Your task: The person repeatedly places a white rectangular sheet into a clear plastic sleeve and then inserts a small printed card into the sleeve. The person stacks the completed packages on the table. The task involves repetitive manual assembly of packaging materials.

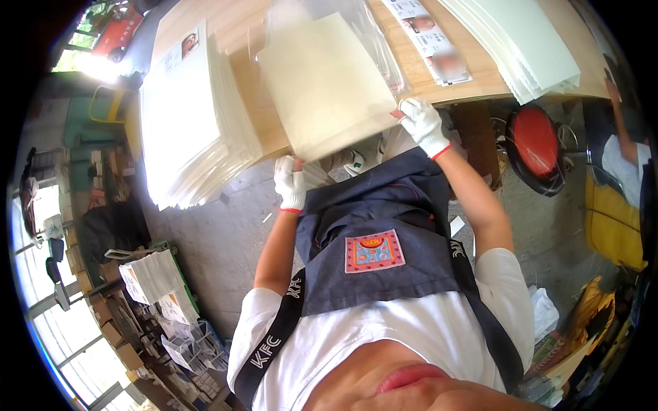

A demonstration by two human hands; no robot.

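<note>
A large cream sheet [322,82] lies on the wooden table [240,27], its near edge hanging over the table's front. My left hand [290,182], in a white glove, grips the sheet's near left corner. My right hand [423,125], also gloved, pinches the near right corner. A clear plastic sleeve [384,51] lies under and around the sheet's far part. I wear a dark blue apron [384,240] over a white shirt.
A tall stack of white sheets [188,116] sits at the table's left end, another stack [521,41] at the right. Printed papers [432,38] lie between. A red round stool [536,140] stands at the right, near another person's arm [620,116]. Paper piles and boxes [154,288] crowd the floor at left.
</note>
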